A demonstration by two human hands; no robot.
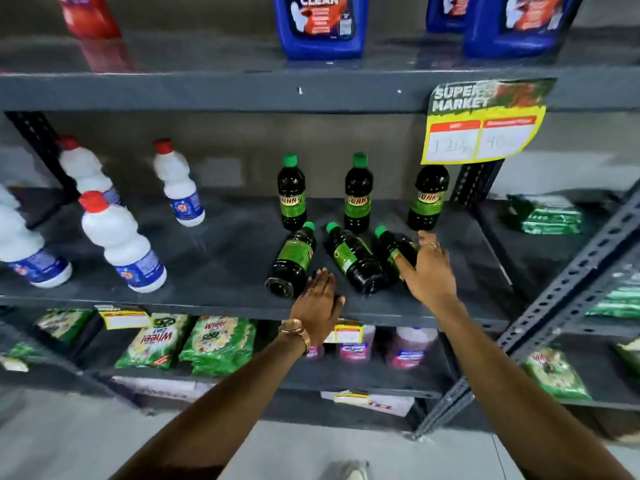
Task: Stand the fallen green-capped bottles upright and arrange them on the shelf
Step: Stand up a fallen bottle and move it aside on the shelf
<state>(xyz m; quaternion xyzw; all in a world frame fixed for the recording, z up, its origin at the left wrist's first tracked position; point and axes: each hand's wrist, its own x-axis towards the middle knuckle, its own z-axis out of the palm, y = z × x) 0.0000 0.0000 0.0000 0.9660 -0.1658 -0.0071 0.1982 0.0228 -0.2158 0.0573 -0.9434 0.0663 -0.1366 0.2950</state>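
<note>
A: Where are the fallen bottles found?
B: Three are seen lying on the shelf [214,271], before three upright ones [291,194].
A: And the hands?
B: The rightmost fallen bottle [394,249] is being grasped by the right hand [427,271]; the left hand [320,304] is spread flat, nothing held, beside the leftmost one [292,259]

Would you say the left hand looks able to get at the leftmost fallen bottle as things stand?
Probably yes: the left hand rests open at the shelf's front edge, right beside the leftmost fallen bottle, with nothing between them.
</note>
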